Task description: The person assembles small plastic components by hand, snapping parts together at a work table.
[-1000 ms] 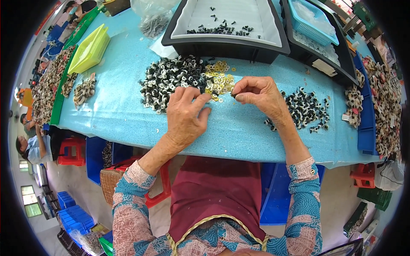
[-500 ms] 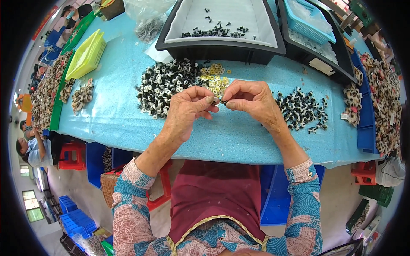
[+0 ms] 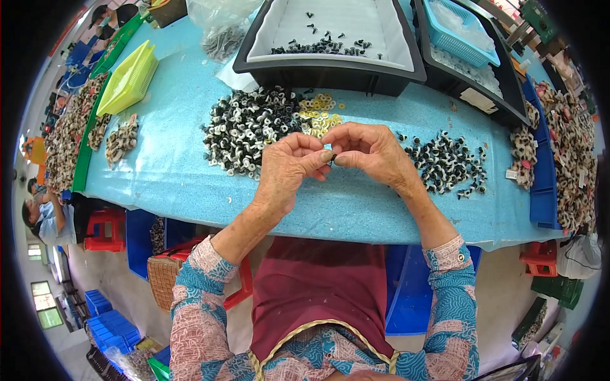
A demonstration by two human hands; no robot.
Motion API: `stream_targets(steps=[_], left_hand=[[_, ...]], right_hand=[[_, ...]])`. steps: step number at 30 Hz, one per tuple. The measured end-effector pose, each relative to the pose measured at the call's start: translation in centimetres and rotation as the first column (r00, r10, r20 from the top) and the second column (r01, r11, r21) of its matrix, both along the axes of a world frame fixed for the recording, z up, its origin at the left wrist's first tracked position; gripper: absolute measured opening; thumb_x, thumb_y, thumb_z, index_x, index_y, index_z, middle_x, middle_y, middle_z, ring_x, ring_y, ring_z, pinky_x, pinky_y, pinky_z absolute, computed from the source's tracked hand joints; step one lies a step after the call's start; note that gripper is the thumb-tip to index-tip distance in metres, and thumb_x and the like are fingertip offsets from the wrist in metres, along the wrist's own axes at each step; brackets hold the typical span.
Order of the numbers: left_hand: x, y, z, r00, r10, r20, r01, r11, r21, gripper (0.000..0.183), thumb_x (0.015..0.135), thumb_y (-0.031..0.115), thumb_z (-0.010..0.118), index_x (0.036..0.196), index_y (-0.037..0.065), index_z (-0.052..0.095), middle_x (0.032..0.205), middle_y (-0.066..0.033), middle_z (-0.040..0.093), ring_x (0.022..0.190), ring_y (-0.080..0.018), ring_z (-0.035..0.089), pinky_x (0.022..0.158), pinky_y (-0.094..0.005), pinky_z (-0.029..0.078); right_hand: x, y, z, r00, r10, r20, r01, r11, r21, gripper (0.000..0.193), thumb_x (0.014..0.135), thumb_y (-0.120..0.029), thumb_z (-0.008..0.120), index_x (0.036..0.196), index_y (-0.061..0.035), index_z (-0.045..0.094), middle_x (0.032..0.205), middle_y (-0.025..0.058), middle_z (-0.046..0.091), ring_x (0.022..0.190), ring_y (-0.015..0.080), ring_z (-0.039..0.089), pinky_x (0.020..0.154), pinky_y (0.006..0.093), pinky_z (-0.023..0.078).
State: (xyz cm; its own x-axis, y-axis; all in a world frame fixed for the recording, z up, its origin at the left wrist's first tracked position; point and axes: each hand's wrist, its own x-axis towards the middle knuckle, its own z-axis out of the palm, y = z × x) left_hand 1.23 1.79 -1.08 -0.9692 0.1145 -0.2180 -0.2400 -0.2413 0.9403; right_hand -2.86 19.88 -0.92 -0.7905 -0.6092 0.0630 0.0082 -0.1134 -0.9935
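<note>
Where both hands meet, small dark piece, mostly hidden

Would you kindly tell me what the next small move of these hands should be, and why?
Perhaps ease the small dark piece toward the left hand, since the right hand seems to pinch it and both hands nearly meet there.

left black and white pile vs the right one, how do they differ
Size: the left pile is larger, while the right pile is smaller.
Spread: the left pile is packed more densely; the right pile looks looser, with more blue showing between its pieces.
Neighbours: the left pile borders the yellow rings, while the right pile lies apart from them.
Shared: both hold small black and white pieces on the blue table cover.
</note>
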Motion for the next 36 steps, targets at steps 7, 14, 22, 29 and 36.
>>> stream_targets(steps=[7, 14, 22, 29, 36], left_hand=[[0.5, -2.8, 2.0, 0.975, 0.171, -0.140, -0.203, 0.944, -0.261, 0.034, 0.075, 0.008, 0.073, 0.099, -0.003, 0.052, 0.072, -0.0095, 0.064, 0.060, -0.0128, 0.062, 0.048, -0.0221, 0.046], [3.4, -7.0, 2.1, 0.927, 0.287, -0.243, -0.358, 0.868, -0.344, 0.027, 0.077, 0.007, 0.071, 0.097, 0.000, 0.053, 0.069, -0.0047, 0.063, 0.056, -0.0090, 0.057, 0.050, -0.0204, 0.043], [5.0, -5.6, 0.4, 0.928, 0.209, -0.308, -0.335, 0.830, -0.446, 0.024, 0.075, 0.004, 0.072, 0.092, 0.003, 0.055, 0.066, -0.0021, 0.063, 0.057, -0.0039, 0.053, 0.051, -0.0181, 0.040], [4.5, -6.6, 0.5, 0.904, 0.184, -0.387, -0.381, 0.757, -0.530, 0.018, 0.075, 0.005, 0.072, 0.086, 0.003, 0.059, 0.066, -0.0011, 0.062, 0.059, -0.0037, 0.054, 0.052, -0.0194, 0.041], [3.3, -4.9, 0.5, 0.858, 0.078, -0.508, -0.402, 0.717, -0.570, 0.011, 0.072, 0.002, 0.071, 0.078, 0.002, 0.062, 0.069, -0.0005, 0.061, 0.059, -0.0061, 0.052, 0.053, -0.0220, 0.041]], right_hand=[[-0.5, 0.6, -0.2, 0.982, -0.043, -0.183, 0.064, 0.992, 0.112, 0.022, 0.076, 0.006, 0.060, 0.097, 0.0001, 0.064, 0.091, 0.0016, 0.061, 0.082, 0.0087, 0.056, 0.070, 0.0216, 0.046], [-0.7, 1.1, 1.0, 0.978, -0.192, -0.084, 0.193, 0.981, 0.009, 0.014, 0.078, -0.002, 0.059, 0.091, -0.0010, 0.064, 0.083, 0.0055, 0.065, 0.068, 0.0109, 0.057, 0.063, 0.0247, 0.049], [-0.4, 1.4, 1.1, 0.991, -0.091, -0.102, 0.126, 0.898, 0.421, 0.012, 0.083, -0.005, 0.055, 0.092, -0.0022, 0.063, 0.070, 0.0045, 0.063, 0.059, 0.0084, 0.056, 0.055, 0.0231, 0.045], [0.8, 3.3, 4.9, 0.709, 0.358, -0.607, 0.475, 0.394, 0.787, 0.017, 0.078, -0.016, 0.063, 0.087, -0.0027, 0.065, 0.063, 0.0115, 0.063, 0.062, 0.0265, 0.062, 0.061, 0.0349, 0.047], [-1.2, -1.9, 0.1, 0.559, 0.131, -0.818, 0.459, 0.774, 0.437, 0.010, 0.076, -0.011, 0.063, 0.086, -0.0090, 0.066, 0.080, 0.0082, 0.062, 0.072, 0.0284, 0.061, 0.066, 0.0373, 0.049]])
